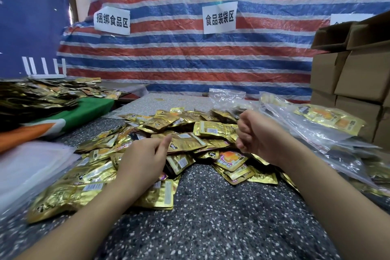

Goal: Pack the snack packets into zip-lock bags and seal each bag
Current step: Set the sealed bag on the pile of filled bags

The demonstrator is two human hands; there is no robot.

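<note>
A loose heap of gold foil snack packets (pixel 185 131) covers the middle of the speckled table (pixel 211 217). My left hand (pixel 145 156) hovers over the heap's left side with fingers relaxed and thumb raised, holding nothing. Above the heap's right side, my right hand (pixel 255 133) is curled into a loose fist; nothing shows in it. Filled zip-lock bags (pixel 329 124) with packets inside lie stacked at the right. An empty clear bag (pixel 226 96) stands behind the heap.
Cardboard boxes (pixel 354 74) are stacked at the far right. A second pile of gold packets (pixel 42 95) rests on a green and orange cloth (pixel 84 112) at the left. A white plastic lid or tray (pixel 31 167) lies near left. A striped tarp hangs behind.
</note>
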